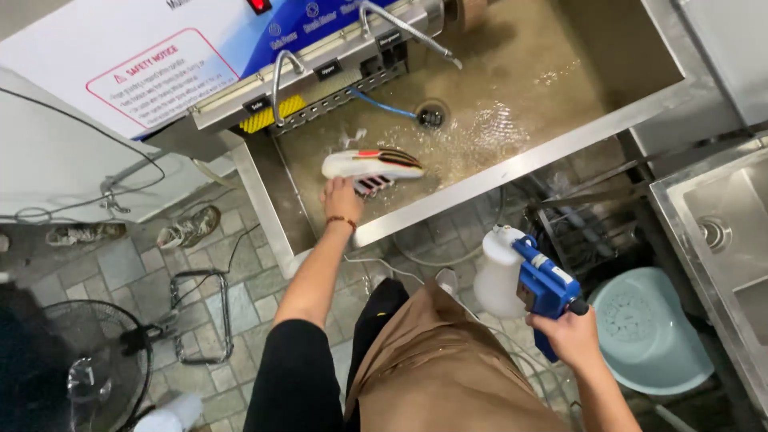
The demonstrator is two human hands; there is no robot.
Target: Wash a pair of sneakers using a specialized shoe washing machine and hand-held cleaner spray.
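At about five o'clock the right hand's (pixel 572 336) fingers are tucked behind the blue spray gun (pixel 546 290), so the grip is hidden. The left hand's (pixel 342 197) fingertips disappear under the white shoe (pixel 372 164). At seven o'clock the fan (pixel 96 360) runs off the bottom edge. The print on the machine's (pixel 120 48) warning label at eleven o'clock is probably too blurred to read.

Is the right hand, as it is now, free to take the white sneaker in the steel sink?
Probably not: the right hand already holds a blue spray gun, away from the white sneaker.
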